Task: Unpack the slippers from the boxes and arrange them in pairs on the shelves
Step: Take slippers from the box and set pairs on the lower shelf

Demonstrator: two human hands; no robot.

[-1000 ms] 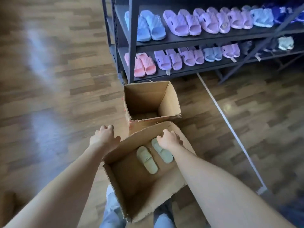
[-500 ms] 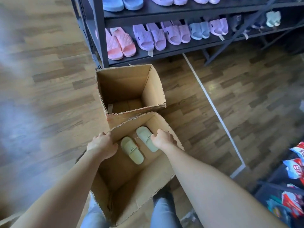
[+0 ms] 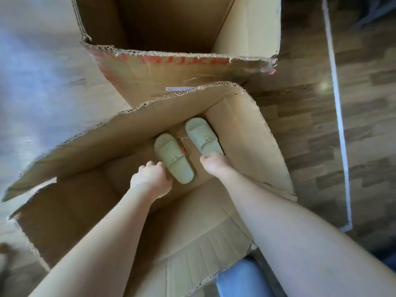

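Slippers, a smooth pale green moulded pair with broad straps, are lying side by side on the bottom of the near corrugated cardboard box. The left hand is curling its fingers against the left slipper; the right hand is covering the heel of the right slipper. Whether either is gripping cannot be told. A second ragged-edged box is standing just beyond.
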